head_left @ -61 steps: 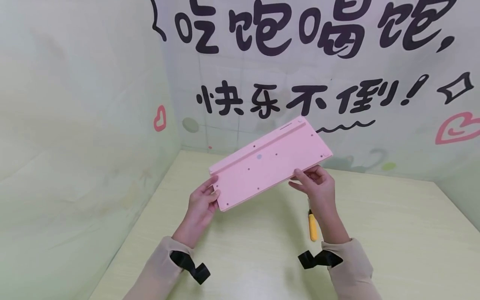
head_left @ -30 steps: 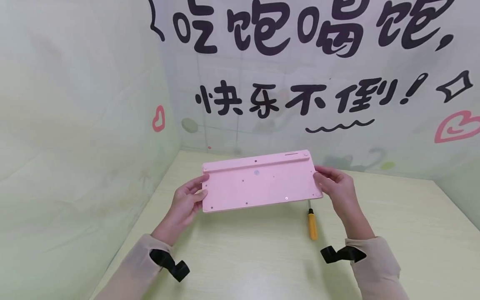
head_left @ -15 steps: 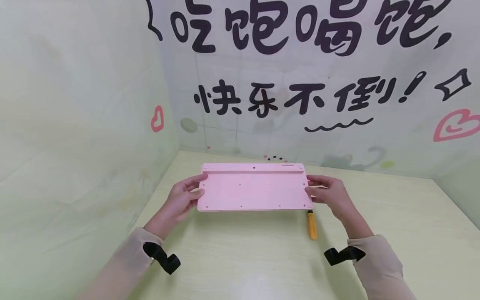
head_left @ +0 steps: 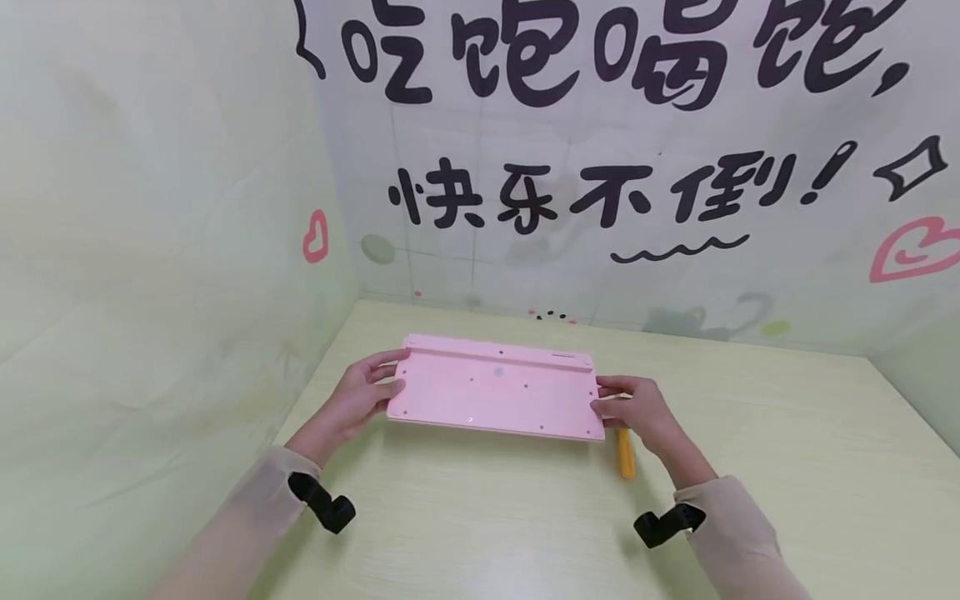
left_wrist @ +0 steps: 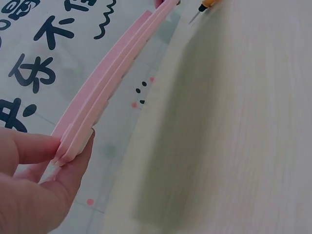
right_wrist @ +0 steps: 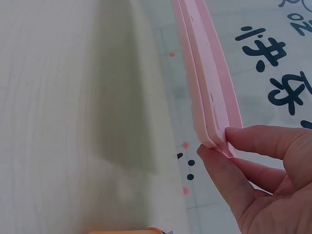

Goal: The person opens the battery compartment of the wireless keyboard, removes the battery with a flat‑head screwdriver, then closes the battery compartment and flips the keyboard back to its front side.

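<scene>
A pink keyboard [head_left: 495, 396] is held above the table, its flat underside with small screw holes facing me. Its right end sits a little lower than its left. My left hand [head_left: 358, 398] pinches the left short edge, thumb on the underside and fingers behind. At the opposite short edge my right hand [head_left: 636, 410] pinches it the same way. Seen edge-on in the left wrist view, the keyboard [left_wrist: 105, 83] shows key edges along its far face. A screwdriver [head_left: 626, 454] with a yellow handle lies on the table, its shaft hidden behind the right hand and keyboard.
The pale wooden table [head_left: 480, 517] meets a printed cloth wall [head_left: 510, 275] at the back, with large black lettering. Another cloth wall [head_left: 165, 292] closes the left side. The keyboard's shadow [left_wrist: 180, 122] falls on the tabletop in the left wrist view.
My right hand has shifted from the keyboard's lower long edge to its right short edge. The keyboard has come down and turned from right end high to right end slightly low. The screwdriver stays put.
</scene>
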Demonstrator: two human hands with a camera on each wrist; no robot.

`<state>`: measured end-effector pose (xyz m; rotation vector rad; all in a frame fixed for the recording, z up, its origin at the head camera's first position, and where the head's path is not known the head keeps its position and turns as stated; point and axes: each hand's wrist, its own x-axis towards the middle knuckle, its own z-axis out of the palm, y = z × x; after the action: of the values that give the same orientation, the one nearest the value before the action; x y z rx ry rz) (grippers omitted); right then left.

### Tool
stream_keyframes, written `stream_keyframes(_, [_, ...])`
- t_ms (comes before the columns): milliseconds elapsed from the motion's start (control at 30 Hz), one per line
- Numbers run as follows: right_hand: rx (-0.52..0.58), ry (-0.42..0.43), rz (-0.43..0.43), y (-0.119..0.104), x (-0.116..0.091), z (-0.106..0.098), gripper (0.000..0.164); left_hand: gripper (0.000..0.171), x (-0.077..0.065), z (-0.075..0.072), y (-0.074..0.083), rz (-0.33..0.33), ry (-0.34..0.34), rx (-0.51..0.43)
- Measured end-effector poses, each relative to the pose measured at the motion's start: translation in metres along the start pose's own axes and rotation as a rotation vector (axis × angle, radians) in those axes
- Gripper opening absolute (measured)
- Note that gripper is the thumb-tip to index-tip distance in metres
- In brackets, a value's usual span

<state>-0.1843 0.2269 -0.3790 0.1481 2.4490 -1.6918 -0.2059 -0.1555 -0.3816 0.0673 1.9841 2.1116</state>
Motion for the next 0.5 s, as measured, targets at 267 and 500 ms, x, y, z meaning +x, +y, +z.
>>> stream_keyframes(267, [0.04,-0.001,0.045,0.012,0.004,0.012,0.05,0.052,0.006,-0.008,-0.014,-0.039,0.012,0.073])
stream_keyframes(500, [0.035,0.008,0.067,0.02,0.008,0.021,0.049,0.055,0.012,-0.014,-0.022,-0.066,0.005,0.093])
